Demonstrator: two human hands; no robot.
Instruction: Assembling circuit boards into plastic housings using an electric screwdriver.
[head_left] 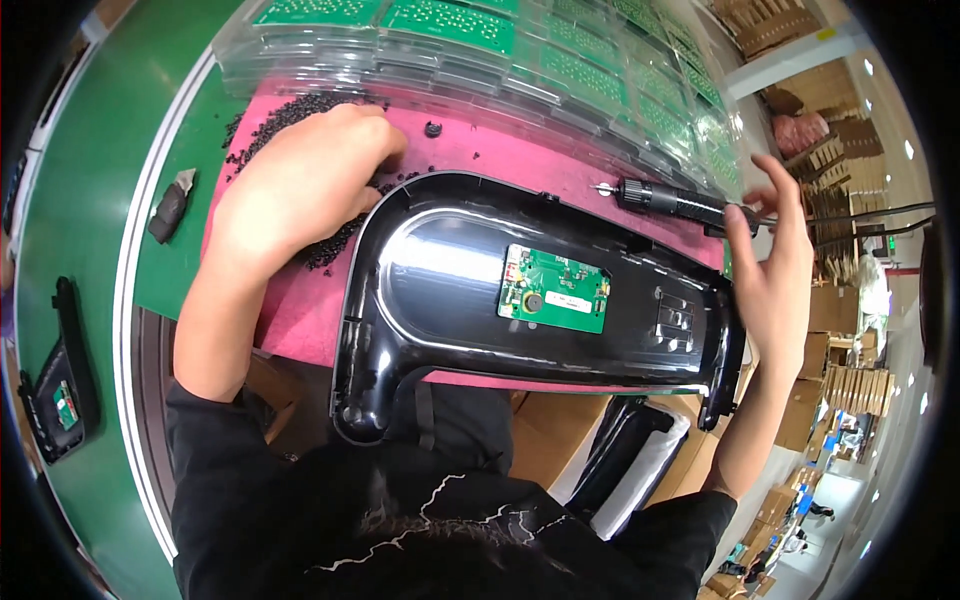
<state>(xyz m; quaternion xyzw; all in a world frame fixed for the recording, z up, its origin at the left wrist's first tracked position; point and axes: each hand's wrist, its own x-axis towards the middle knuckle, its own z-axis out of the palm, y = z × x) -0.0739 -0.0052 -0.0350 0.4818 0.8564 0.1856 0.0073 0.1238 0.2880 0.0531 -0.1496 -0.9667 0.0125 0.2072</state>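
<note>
In front of me a glossy black plastic housing [450, 330] lies open side up on a pink mat [300, 325]. A green circuit board [570, 290] sits inside it. My left hand [310, 175] is over a pile of small black screws [285, 115] beside the housing's left end. Its fingers are curled down; what they hold, if anything, is hidden. My right hand [775, 270] is at the housing's right end, thumb and fingers apart around the rear of a black electric screwdriver [670, 200], without a closed grip. The screwdriver lies on the mat, tip pointing left.
Clear plastic trays [430, 70] of green circuit boards are stacked along the far side. A dark lump [170, 210] lies left of the mat. Another black housing [65, 385] is at the far left. Cardboard boxes [560, 425] stand below the table edge.
</note>
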